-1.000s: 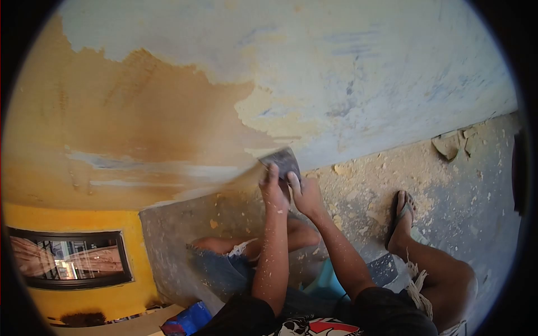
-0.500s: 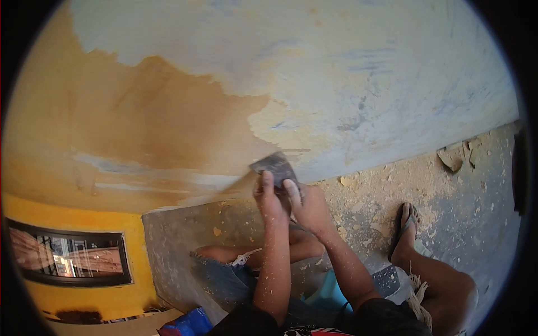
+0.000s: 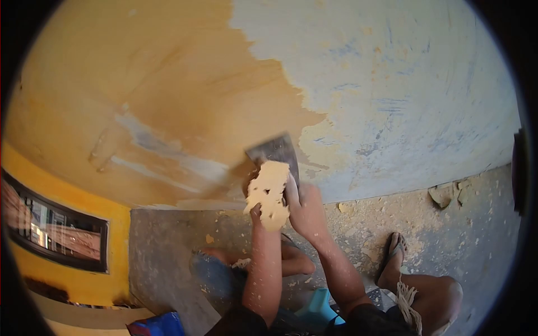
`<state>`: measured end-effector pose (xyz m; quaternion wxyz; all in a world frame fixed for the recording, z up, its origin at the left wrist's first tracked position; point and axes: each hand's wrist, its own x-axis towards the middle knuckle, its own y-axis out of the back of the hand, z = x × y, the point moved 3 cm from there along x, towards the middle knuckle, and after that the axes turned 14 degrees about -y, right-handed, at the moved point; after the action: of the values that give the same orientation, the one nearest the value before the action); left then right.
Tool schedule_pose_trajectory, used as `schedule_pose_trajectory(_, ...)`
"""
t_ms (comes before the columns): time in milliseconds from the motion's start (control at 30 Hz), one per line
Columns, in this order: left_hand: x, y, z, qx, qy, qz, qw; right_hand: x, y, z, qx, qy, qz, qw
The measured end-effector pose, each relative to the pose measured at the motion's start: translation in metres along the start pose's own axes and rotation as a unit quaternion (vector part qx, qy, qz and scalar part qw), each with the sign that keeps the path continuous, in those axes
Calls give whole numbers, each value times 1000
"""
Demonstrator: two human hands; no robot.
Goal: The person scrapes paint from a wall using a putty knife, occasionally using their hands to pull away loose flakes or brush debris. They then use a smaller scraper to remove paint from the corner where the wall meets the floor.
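Observation:
A wide-bladed scraper (image 3: 276, 149) is pressed near the ragged edge between the tan paint (image 3: 213, 95) and the pale stripped wall (image 3: 403, 73). My right hand (image 3: 306, 211) is closed around its handle, with the thumb up along the blade. My left hand (image 3: 256, 215) is at the same handle, mostly hidden under a cream paint flake (image 3: 268, 193) with ragged edges and small holes. That flake lies across the back of the hand, just below the blade. White specks dot both forearms.
Paint chips (image 3: 367, 221) litter the grey floor along the wall's foot, with bigger curled pieces (image 3: 443, 195) at the right. A turquoise plastic stool (image 3: 319, 305) is beneath me. At left are a yellow wall (image 3: 120, 224) with a dark-framed opening and a blue bag (image 3: 157, 325).
A large paint flake has come off and now covers my left hand. The view has shifted, so the wall's paint edge appears farther right. The scraper remains in my hands.

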<state>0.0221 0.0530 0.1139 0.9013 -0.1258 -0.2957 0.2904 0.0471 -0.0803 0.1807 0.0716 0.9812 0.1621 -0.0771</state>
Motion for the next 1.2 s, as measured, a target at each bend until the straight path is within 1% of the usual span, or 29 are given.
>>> schedule_pose_trajectory(33, 4, 8, 2, -106, 4, 0, 994, 1, 0, -22, 28, 42, 0, 999)
schedule_pose_trajectory(67, 25, -42, 61, 27, -54, -60, 996, 2, 5, -47, 20, 49, -3, 999)
schedule_pose_trajectory(133, 55, -76, 109, 155, -114, -105, 976, -6, 15, -90, 27, 39, -1, 999)
schedule_pose_trajectory(167, 62, -76, 115, 264, -107, -111, 952, -16, 15, -92, 15, 44, -3, 999)
schedule_pose_trajectory(200, 58, -59, 91, 220, -76, -115, 966, -22, 16, -84, 19, 58, 9, 998)
schedule_pose_trajectory(233, 53, -43, 67, 175, -44, -116, 977, -23, 18, -73, 24, 79, 22, 996)
schedule_pose_trajectory(267, 48, -28, 44, 132, -11, -114, 985, -25, 21, -49, -23, 26, 6, 999)
schedule_pose_trajectory(300, 23, -16, 20, 16, 86, -76, 993, -28, 23, -22, 1, 21, 45, 999)
schedule_pose_trajectory(333, -2, -3, -4, -94, 179, -14, 979, -30, 22, 12, 26, 13, 83, 996)
schedule_pose_trajectory(367, -41, 6, -10, -97, 247, 58, 962, -23, 18, 64, 19, 29, 159, 987)
schedule_pose_trajectory(400, -82, 42, -48, -90, 273, 112, 951, -18, 12, 111, 14, 46, 236, 971)
schedule_pose_trajectory(433, -125, 62, -53, 38, 346, 233, 908, -23, 5, 141, 4, 46, 269, 962)
schedule_pose_trajectory(467, -165, 116, -106, 194, 443, 198, 852, -37, 3, 159, -8, 44, 300, 953)
schedule_pose_trajectory(500, -192, 155, -137, 304, 481, 163, 806, -56, 4, 164, -15, 51, 300, 953)
schedule_pose_trajectory(533, -198, 182, -157, 381, 454, 139, 793, -69, 2, 167, -40, 26, 280, 959)
schedule_pose_trajectory(567, -192, 190, -162, 409, 406, 129, 807, -75, 0, 166, -65, 2, 259, 964)
schedule_pose_trajectory(633, -170, 188, -169, 339, 302, 119, 883, -70, -8, 179, -158, 53, 243, 956)
schedule_pose_trajectory(667, -151, 139, -116, 191, 294, 134, 927, -63, -12, 177, -109, 42, 157, 981)
schedule_pose_trajectory(700, -129, 81, -49, 38, 297, 151, 942, -48, -19, 194, -89, -14, 90, 992)
schedule_pose_trajectory(767, -114, 31, -5, -36, 309, 89, 946, -47, -29, 185, -71, -49, 18, 996)
schedule_pose_trajectory(800, -116, 29, -22, -37, 312, 91, 945, -46, -35, 187, -74, -52, 17, 996)
schedule_pose_trajectory(867, -113, 30, -68, -46, 228, 46, 972, -28, -43, 193, -109, 66, 122, 984)
schedule_pose_trajectory(900, -113, 33, -74, -51, 228, 52, 971, -11, -49, 212, -197, 160, 173, 952)
schedule_pose_trajectory(967, -104, 47, -80, -169, 302, 11, 938, -12, -57, 193, -159, 25, 61, 985)
schedule_pose_trajectory(1000, -99, 55, -81, -171, 316, 13, 933, -11, -65, 191, -138, 8, 58, 989)
schedule_pose_trajectory(1100, -93, 91, -110, -194, 319, 16, 928, 4, -94, 208, -77, 13, 79, 994)
schedule_pose_trajectory(1133, -91, 96, -110, -150, 305, 33, 940, 9, -104, 214, -86, 22, 102, 991)
schedule_pose_trajectory(1167, -87, 98, -110, -149, 313, 42, 937, 15, -111, 218, -91, 12, 98, 991)
schedule_pose_trajectory(1200, -83, 101, -108, -130, 287, 55, 947, 16, -116, 212, -87, 24, 98, 991)
